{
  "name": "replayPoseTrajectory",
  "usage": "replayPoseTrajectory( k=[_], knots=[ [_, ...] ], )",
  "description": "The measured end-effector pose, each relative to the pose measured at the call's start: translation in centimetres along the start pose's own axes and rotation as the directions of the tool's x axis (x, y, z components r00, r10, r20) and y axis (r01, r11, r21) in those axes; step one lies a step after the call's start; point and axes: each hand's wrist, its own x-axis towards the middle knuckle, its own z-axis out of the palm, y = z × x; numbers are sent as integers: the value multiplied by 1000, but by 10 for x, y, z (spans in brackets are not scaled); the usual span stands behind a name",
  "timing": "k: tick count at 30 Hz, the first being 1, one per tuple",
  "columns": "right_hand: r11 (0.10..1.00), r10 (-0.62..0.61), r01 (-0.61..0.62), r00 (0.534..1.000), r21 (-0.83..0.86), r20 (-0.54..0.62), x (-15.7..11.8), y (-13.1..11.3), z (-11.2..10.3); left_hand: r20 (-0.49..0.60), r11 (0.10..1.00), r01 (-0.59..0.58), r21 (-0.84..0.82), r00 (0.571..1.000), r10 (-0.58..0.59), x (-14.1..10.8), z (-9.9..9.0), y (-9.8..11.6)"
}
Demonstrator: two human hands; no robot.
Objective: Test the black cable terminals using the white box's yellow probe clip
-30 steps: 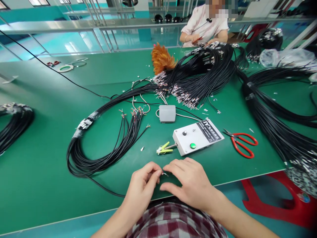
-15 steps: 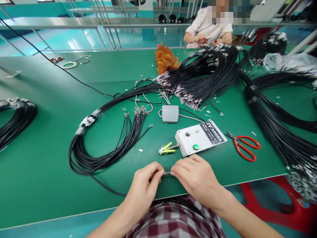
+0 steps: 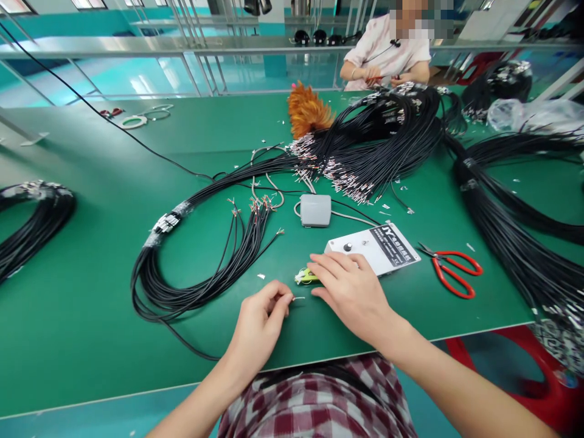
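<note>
Near the table's front edge, my left hand (image 3: 261, 316) pinches the end of a black cable (image 3: 191, 348), and a thin bare wire tip (image 3: 298, 298) sticks out to the right of the fingertips. My right hand (image 3: 349, 292) is over the yellow-green clip (image 3: 308, 276) on the left end of a white control box (image 3: 387, 246). Its fingers are spread a little, with the thumb apart below the clip. The hand hides the box's front left part. Whether the fingers touch the clip is unclear.
Red-handled cutters (image 3: 456, 267) lie right of the box. Behind it are a grey pedal-like block (image 3: 315, 210), a large heap of black cables (image 3: 383, 140) and an orange duster (image 3: 308, 112). A cable bundle (image 3: 155, 280) curves at left. A person (image 3: 387, 52) sits across the table.
My right hand has let go of the wire tip and moved up over the clip, its fingers opening. My left hand has shifted slightly left and up, still pinching the cable.
</note>
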Motion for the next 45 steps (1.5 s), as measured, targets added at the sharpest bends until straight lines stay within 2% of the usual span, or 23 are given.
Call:
replayPoseTrajectory(
  k=[6, 13, 23, 26, 29, 32, 34, 37, 42, 45],
  knots=[
    [996, -18, 37, 977, -85, 213, 22, 7, 10, -55, 1000, -4, -27, 998, 3, 16, 0, -2],
    [996, -35, 55, 968, -73, 248, 27, 10, 7, -103, 999, -21, 30, 994, 24, 27, 7, -6],
    [997, -20, 38, 965, -65, 261, 30, 6, 6, -101, 991, -40, 129, 994, 53, 32, 9, -6],
    [1000, -25, 25, 982, 5, 185, 22, 10, -4, -88, 990, -38, 137, 995, 50, 31, 8, -6],
    [993, 71, -68, 997, 99, -26, -4, 19, -18, -78, 991, -38, 130, 996, 48, 31, 8, -5],
    [964, 251, -220, 939, 150, -234, -39, 27, -26, -82, 993, -37, 116, 996, 47, 31, 8, -5],
    [953, 288, -248, 922, 176, -259, -58, 27, -26, -85, 994, -35, 107, 995, 45, 31, 8, -5],
    [952, 288, -252, 929, 175, -232, -71, 21, -18, -86, 994, -25, 102, 996, 34, 32, 8, -5],
    [954, 298, -290, 893, 75, -338, -68, 17, -4, -83, 995, 0, 95, 996, 8, 30, 3, -8],
    [955, 292, -291, 887, 59, -357, -66, 20, -3, -103, 998, 19, 67, 995, -12, 26, -3, -12]
  ],
)
